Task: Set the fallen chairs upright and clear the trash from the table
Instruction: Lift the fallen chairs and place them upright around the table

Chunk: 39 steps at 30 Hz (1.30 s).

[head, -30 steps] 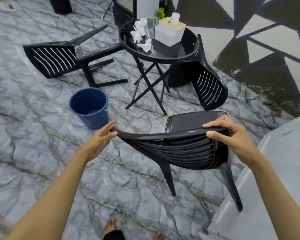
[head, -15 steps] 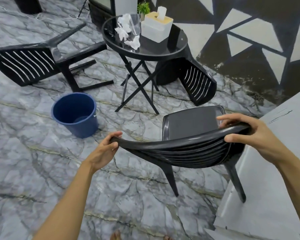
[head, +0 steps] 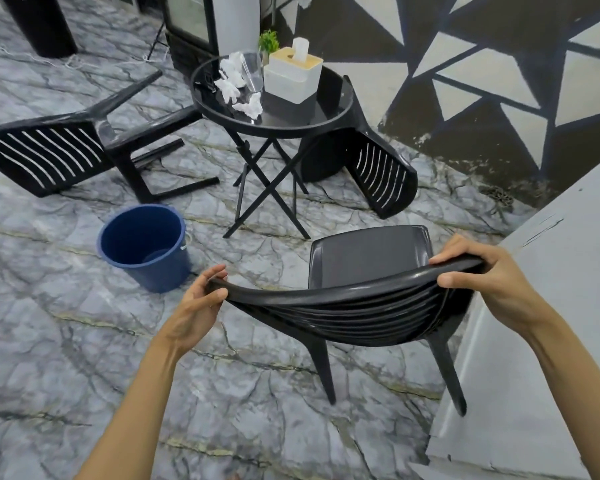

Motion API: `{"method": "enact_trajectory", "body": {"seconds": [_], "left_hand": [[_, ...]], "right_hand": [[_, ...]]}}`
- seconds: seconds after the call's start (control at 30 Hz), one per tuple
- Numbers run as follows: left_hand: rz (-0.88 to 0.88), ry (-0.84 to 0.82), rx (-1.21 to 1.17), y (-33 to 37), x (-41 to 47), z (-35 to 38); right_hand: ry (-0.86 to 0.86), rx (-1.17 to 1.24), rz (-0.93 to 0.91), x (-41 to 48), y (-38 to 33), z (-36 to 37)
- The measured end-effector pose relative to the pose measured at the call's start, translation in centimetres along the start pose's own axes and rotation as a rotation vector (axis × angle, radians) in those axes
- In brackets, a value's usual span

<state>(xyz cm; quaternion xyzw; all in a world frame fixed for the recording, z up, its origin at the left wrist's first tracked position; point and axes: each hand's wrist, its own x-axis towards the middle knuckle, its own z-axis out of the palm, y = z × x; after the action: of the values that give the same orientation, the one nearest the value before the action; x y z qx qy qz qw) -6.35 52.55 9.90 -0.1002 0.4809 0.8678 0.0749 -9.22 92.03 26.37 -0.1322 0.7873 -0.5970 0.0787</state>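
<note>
A black plastic chair (head: 368, 271) stands upright in front of me. My left hand (head: 196, 306) grips the left end of its top rail and my right hand (head: 478, 275) grips the right end. Two more black chairs lie tipped over: one on the floor at the left (head: 52, 154), one leaning under the right side of the table (head: 381, 174). The round black table (head: 333, 116) carries crumpled white tissues (head: 238, 88), a clear plastic cup (head: 253, 72) and a white tissue box (head: 293, 76).
A blue bucket (head: 146, 247) stands on the marble floor left of the upright chair. A grey-white block (head: 541, 341) rises close on the right, next to the chair's legs. A painted wall with triangles lies beyond the table.
The chair's backrest has swung further upright and a little to the right in my hands. My view has shifted, with the table and bucket now further right in the frame.
</note>
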Motion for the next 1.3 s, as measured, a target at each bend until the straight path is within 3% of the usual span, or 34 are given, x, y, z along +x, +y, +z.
{"method": "enact_trajectory", "body": {"seconds": [0.23, 0.47, 0.63, 0.9, 1.13, 1.3], "left_hand": [[0.042, -0.028, 0.191, 3.1, -1.7, 3.9], [-0.027, -0.105, 0.378, 0.7, -2.0, 10.6], [0.015, -0.1, 0.328, -1.0, -0.8, 15.1], [0.021, -0.212, 0.447, -2.1, 2.3, 21.8], [-0.032, -0.252, 0.412, -2.1, 3.2, 21.4], [-0.001, -0.255, 0.448, -2.2, 2.6, 20.0]], "right_hand": [[0.07, 0.12, -0.016, -2.4, 2.0, -2.9], [0.141, 0.164, 0.048, -5.8, 6.0, -10.7], [0.193, 0.223, 0.094, -8.0, 8.8, -14.9], [0.382, 0.404, 0.15, -13.1, 12.6, -17.3], [0.469, 0.464, 0.158, -14.1, 13.8, -15.8], [0.44, 0.484, 0.141, -14.2, 13.9, -14.9]]}}
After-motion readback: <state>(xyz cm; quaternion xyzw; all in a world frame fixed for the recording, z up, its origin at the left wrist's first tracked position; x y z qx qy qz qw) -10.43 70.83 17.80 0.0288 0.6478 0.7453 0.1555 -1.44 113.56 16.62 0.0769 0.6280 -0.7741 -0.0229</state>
